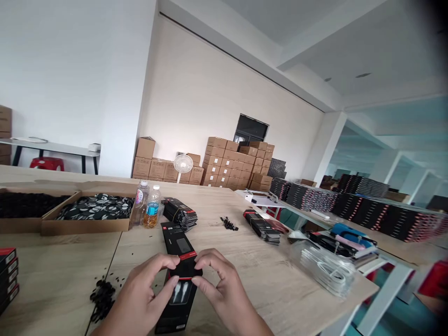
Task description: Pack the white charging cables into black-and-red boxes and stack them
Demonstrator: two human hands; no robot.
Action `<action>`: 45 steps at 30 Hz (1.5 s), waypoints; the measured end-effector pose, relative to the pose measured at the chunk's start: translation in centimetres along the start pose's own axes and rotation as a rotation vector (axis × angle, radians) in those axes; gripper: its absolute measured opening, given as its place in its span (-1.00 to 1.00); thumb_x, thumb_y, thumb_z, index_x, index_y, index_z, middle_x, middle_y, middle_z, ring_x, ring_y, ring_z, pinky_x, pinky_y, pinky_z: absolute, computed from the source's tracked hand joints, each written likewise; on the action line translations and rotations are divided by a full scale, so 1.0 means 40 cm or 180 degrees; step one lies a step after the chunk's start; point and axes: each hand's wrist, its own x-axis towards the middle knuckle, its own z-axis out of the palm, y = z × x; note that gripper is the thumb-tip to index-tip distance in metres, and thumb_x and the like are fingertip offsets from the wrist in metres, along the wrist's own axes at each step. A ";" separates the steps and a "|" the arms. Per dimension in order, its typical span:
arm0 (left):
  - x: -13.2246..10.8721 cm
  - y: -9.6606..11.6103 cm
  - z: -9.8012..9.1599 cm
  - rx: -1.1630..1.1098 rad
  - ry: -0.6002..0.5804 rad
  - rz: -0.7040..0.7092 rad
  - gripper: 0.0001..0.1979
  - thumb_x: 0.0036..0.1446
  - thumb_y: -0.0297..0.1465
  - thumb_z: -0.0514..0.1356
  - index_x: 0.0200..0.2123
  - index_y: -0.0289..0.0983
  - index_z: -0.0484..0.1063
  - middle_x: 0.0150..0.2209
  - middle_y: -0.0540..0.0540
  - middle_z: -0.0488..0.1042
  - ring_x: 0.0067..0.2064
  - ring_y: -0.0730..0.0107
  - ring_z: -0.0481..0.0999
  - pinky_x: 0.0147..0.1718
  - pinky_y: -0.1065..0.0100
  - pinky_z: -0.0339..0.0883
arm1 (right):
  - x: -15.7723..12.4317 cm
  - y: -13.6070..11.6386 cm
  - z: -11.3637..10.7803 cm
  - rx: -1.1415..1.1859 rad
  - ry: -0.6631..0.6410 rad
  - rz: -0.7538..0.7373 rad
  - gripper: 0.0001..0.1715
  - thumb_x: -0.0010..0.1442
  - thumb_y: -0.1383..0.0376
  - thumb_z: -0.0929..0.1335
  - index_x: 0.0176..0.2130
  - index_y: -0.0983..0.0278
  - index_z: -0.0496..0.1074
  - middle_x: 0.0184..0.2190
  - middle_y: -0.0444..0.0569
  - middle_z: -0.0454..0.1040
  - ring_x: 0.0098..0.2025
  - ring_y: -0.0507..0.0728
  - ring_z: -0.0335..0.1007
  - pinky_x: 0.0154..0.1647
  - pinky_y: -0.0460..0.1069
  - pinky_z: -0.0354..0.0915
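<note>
In front of me on the table lies a flat black printed box (177,308) with a picture of white cable plugs and red trim. Above its upper end, the fingertips of my left hand (150,289) pinch the left side of a small black flat piece (185,268). Thumb and fingers of my right hand (222,280) close on the opposite side. Whether this piece is a flap of the box or separate, I cannot tell. Just beyond my fingers is another black box panel (178,240) with a grey window and a red band.
Small black parts (102,296) are heaped at left, with another little pile (229,223) further back. Bundled black boxes (180,213) stand near two bottles (151,207). An open carton (86,226) holds black discs. Bagged white cables (324,270) lie at right.
</note>
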 end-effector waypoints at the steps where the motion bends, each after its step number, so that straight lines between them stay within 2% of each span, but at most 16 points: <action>1: 0.007 0.013 -0.005 -0.0067 -0.0080 -0.0068 -0.88 0.20 -0.36 0.17 -0.17 -0.15 0.44 -0.12 -0.07 0.62 -0.11 0.31 0.63 -0.28 0.48 0.53 | 0.004 -0.005 -0.001 0.0090 -0.0027 0.0132 -0.86 0.16 0.36 0.46 -0.24 0.19 0.46 -0.20 -0.04 0.49 -0.12 0.14 0.44 -0.06 0.02 0.32; 3: 0.021 0.036 -0.015 -0.0198 -0.0218 -0.0190 -0.87 0.18 -0.41 0.17 -0.19 -0.16 0.47 -0.16 -0.06 0.62 -0.12 0.32 0.62 -0.09 0.39 0.49 | 0.012 -0.011 -0.002 0.0285 -0.0037 0.0349 -0.85 0.11 0.35 0.48 -0.25 0.20 0.51 -0.22 -0.05 0.49 -0.14 0.15 0.43 -0.07 0.03 0.32; 7: 0.038 0.068 -0.025 -0.0276 -0.0391 -0.0228 -0.84 0.16 -0.46 0.15 -0.28 -0.17 0.53 -0.20 -0.05 0.61 -0.16 0.33 0.60 -0.13 0.40 0.46 | 0.024 -0.017 -0.008 0.0583 -0.0108 0.0546 -0.88 0.06 0.30 0.51 -0.30 0.21 0.58 -0.27 -0.05 0.49 -0.17 0.15 0.44 -0.08 0.04 0.32; 11: 0.041 0.078 -0.023 -0.0244 -0.0338 -0.0185 -0.82 0.19 -0.41 0.13 -0.33 -0.18 0.56 -0.23 -0.08 0.62 -0.18 0.32 0.60 -0.18 0.40 0.45 | 0.032 -0.018 -0.019 0.0715 -0.0154 0.0590 -0.89 0.07 0.24 0.51 -0.35 0.22 0.61 -0.34 -0.07 0.50 -0.25 0.12 0.45 -0.17 0.00 0.33; 18: 0.039 0.074 -0.012 -0.0091 -0.0050 0.0191 -0.83 0.19 -0.41 0.15 -0.33 -0.19 0.57 -0.23 -0.10 0.63 -0.23 0.31 0.62 -0.22 0.37 0.51 | 0.038 -0.013 -0.021 0.0609 -0.0062 0.0388 -0.87 0.10 0.20 0.49 -0.38 0.22 0.60 -0.40 -0.10 0.50 -0.32 0.09 0.44 -0.25 -0.03 0.34; 25: 0.049 0.054 -0.012 -0.0057 -0.0207 0.0040 -0.83 0.21 -0.44 0.14 -0.28 -0.17 0.55 -0.30 -0.02 0.62 -0.28 0.39 0.61 -0.24 0.44 0.49 | 0.046 -0.007 -0.023 0.0606 -0.0090 0.0468 -0.82 0.11 0.16 0.48 -0.37 0.23 0.60 -0.40 -0.09 0.51 -0.33 0.09 0.44 -0.27 -0.03 0.34; 31: 0.037 0.041 -0.018 0.0117 -0.0188 0.0258 -0.80 0.24 -0.43 0.12 -0.28 -0.17 0.56 -0.15 -0.10 0.62 -0.16 0.36 0.62 -0.16 0.42 0.49 | 0.036 0.000 -0.028 0.0624 -0.0229 0.0359 -0.78 0.18 0.12 0.45 -0.35 0.22 0.59 -0.36 -0.07 0.51 -0.26 0.11 0.46 -0.18 0.00 0.36; 36: -0.002 0.000 -0.006 0.0196 0.0019 0.0422 -0.80 0.25 -0.43 0.12 -0.16 -0.14 0.55 -0.03 -0.11 0.60 -0.03 0.32 0.61 -0.05 0.38 0.50 | -0.004 0.020 -0.032 0.0550 -0.0430 0.0051 -0.78 0.30 0.17 0.36 -0.11 0.15 0.56 -0.12 0.01 0.53 -0.05 0.15 0.46 0.03 0.08 0.36; 38: -0.011 -0.014 0.000 0.0243 0.0106 0.0516 -0.80 0.24 -0.44 0.14 -0.16 -0.13 0.55 -0.02 -0.11 0.60 -0.03 0.30 0.62 -0.06 0.37 0.51 | -0.020 0.030 -0.024 0.0535 -0.0385 -0.0098 -0.77 0.29 0.21 0.37 -0.05 0.12 0.53 -0.09 0.02 0.53 0.01 0.16 0.45 0.07 0.10 0.34; 41: -0.016 -0.026 0.015 0.0392 0.0203 0.0590 -0.80 0.24 -0.45 0.14 -0.17 -0.14 0.54 -0.01 -0.13 0.59 -0.02 0.28 0.62 -0.06 0.34 0.53 | -0.032 0.046 0.003 0.0486 -0.0156 -0.0148 -0.80 0.29 0.24 0.38 -0.08 0.14 0.53 -0.12 0.01 0.53 -0.04 0.16 0.45 0.03 0.08 0.36; 43: -0.024 -0.032 0.038 0.0566 0.0289 0.0614 -0.71 0.24 -0.46 0.12 -0.01 -0.13 0.48 0.08 -0.18 0.54 0.08 0.22 0.56 0.02 0.26 0.49 | -0.031 0.055 0.027 0.0478 0.0122 -0.0066 -0.82 0.28 0.21 0.38 -0.13 0.17 0.54 -0.17 0.01 0.53 -0.11 0.14 0.46 -0.04 0.05 0.39; 45: -0.047 -0.040 0.076 0.0807 0.0400 0.0552 -0.43 0.19 -0.49 0.14 0.27 -0.13 0.23 0.26 -0.26 0.36 0.23 0.11 0.42 0.09 0.15 0.44 | -0.025 0.058 0.052 0.0560 0.0473 0.0087 -0.79 0.25 0.16 0.39 -0.17 0.21 0.55 -0.24 0.00 0.52 -0.20 0.13 0.47 -0.14 0.01 0.41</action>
